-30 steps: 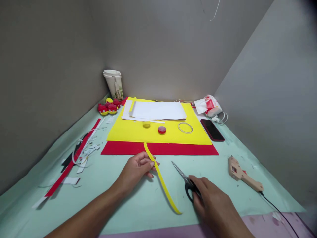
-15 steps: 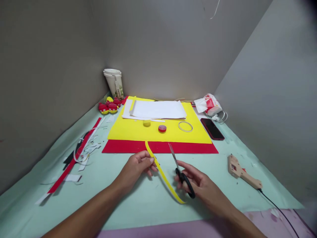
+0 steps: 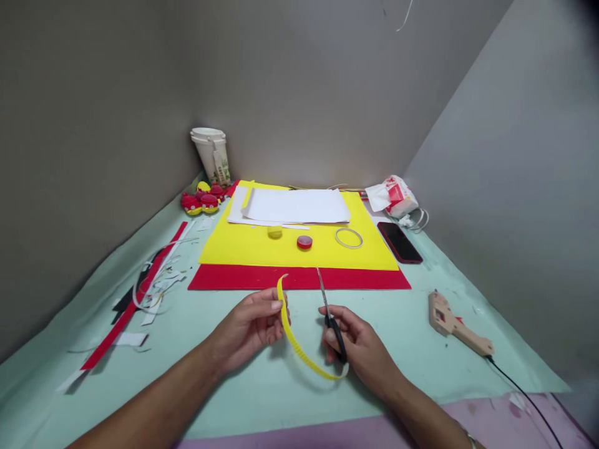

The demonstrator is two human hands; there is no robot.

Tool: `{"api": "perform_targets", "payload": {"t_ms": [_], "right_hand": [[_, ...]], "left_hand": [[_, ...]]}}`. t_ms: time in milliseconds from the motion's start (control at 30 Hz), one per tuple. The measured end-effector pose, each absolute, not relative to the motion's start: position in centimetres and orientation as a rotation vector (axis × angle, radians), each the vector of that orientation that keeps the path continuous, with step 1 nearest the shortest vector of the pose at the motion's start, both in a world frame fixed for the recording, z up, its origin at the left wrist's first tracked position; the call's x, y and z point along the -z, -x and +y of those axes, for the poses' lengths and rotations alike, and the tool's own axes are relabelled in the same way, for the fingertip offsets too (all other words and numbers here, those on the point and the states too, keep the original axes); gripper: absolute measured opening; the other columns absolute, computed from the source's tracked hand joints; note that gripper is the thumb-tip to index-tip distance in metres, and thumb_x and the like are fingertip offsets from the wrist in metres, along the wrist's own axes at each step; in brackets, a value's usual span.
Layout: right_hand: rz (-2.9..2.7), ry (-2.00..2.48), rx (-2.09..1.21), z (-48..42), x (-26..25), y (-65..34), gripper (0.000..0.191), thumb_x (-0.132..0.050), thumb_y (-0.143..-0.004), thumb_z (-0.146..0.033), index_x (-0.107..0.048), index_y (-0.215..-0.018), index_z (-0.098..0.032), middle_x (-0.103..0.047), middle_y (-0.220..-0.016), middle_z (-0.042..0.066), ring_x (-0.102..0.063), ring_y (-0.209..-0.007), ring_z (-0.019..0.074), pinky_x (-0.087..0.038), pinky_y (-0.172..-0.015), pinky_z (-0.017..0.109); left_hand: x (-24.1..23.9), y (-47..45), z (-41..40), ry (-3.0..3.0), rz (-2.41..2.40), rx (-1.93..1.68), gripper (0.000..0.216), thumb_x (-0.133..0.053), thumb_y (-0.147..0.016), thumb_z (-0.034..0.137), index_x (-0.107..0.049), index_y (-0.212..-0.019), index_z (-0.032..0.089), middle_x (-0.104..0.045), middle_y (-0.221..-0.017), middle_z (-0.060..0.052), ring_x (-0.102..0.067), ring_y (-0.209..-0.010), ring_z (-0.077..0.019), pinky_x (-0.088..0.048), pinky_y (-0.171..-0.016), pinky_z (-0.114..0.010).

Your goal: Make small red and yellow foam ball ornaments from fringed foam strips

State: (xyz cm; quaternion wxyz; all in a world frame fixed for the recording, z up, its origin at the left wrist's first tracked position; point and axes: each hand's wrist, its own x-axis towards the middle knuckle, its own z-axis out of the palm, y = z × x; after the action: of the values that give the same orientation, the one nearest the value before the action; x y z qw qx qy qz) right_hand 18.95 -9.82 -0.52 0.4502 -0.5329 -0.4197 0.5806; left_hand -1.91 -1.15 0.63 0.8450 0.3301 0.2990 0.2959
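Note:
My left hand (image 3: 248,327) pinches a long yellow notched strip (image 3: 299,349) near its upper end, and the strip curves down and to the right above the pale green table cover (image 3: 224,399). My right hand (image 3: 360,346) grips black-handled scissors (image 3: 330,315) with the blades closed and pointing away from me. The strip's lower end lies close under my right hand. Beyond my hands lie a yellow sheet (image 3: 243,246) on top of a red sheet (image 3: 365,279).
On the yellow sheet sit white papers (image 3: 294,206), a yellow cap (image 3: 275,232), a red cap (image 3: 304,242) and a ring (image 3: 349,237). A phone (image 3: 399,242) and glue gun (image 3: 456,324) lie at right. Paper scraps (image 3: 145,293) lie at left; a cup (image 3: 210,153) stands in the corner.
My right hand lifted the scissors off the table and brought them left toward the strip. My left hand raised the strip, which now bends into a curve.

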Motion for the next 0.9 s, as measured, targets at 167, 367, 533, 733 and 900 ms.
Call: {"api": "perform_targets", "payload": {"t_ms": [167,367,533,733,900], "right_hand": [[-1.146,1.364,-1.453,-10.3,0.4,-18.4,0.031,-0.068,-0.077,-0.025,-0.059,-0.106,-0.018,-0.047,-0.067,-0.007,-0.044,-0.057,0.0083,-0.035,-0.055,0.022],[-1.349,1.470,-1.345,-10.6,0.0,-17.9,0.031,-0.069,-0.074,-0.021,-0.061,-0.103,-0.017,-0.045,-0.067,-0.006,-0.039,-0.061,0.0096,-0.033,-0.056,0.022],[-1.401,1.499,-1.286,-10.5,0.2,-17.7,0.029,-0.068,-0.077,-0.027,-0.062,-0.104,-0.018,-0.048,-0.067,-0.005,-0.042,-0.062,0.0107,-0.034,-0.056,0.022],[-1.383,1.503,-1.258,-10.6,0.8,-17.8,0.031,-0.072,-0.075,-0.028,-0.062,-0.103,-0.019,-0.046,-0.066,-0.006,-0.040,-0.061,0.0101,-0.033,-0.057,0.022],[-1.043,1.386,-1.410,-10.1,1.0,-18.5,0.040,-0.068,-0.079,-0.047,-0.059,-0.107,-0.019,-0.039,-0.065,-0.007,-0.037,-0.056,0.0094,-0.034,-0.052,0.023]], "left_hand": [[-0.5,1.5,-1.3,-0.899,0.720,-0.652,0.016,-0.069,-0.081,0.027,-0.064,-0.085,0.013,-0.064,-0.064,-0.002,-0.056,-0.055,-0.0090,-0.043,-0.051,-0.017],[0.0,1.2,-1.4,-1.035,0.816,-0.686,0.020,-0.067,-0.084,0.034,-0.060,-0.080,0.015,-0.064,-0.065,-0.001,-0.053,-0.055,-0.0096,-0.042,-0.053,-0.020],[0.1,1.0,-1.3,-1.030,0.847,-0.710,0.020,-0.067,-0.084,0.033,-0.060,-0.079,0.015,-0.061,-0.063,0.000,-0.051,-0.053,-0.0094,-0.041,-0.053,-0.021],[0.0,1.0,-1.3,-0.985,0.835,-0.714,0.018,-0.065,-0.087,0.031,-0.061,-0.080,0.014,-0.060,-0.063,0.001,-0.049,-0.053,-0.0072,-0.040,-0.053,-0.018],[-0.1,1.3,-1.1,-0.774,0.756,-0.706,0.011,-0.068,-0.085,0.024,-0.063,-0.088,0.015,-0.061,-0.070,0.001,-0.052,-0.056,-0.0059,-0.041,-0.053,-0.015]]}}
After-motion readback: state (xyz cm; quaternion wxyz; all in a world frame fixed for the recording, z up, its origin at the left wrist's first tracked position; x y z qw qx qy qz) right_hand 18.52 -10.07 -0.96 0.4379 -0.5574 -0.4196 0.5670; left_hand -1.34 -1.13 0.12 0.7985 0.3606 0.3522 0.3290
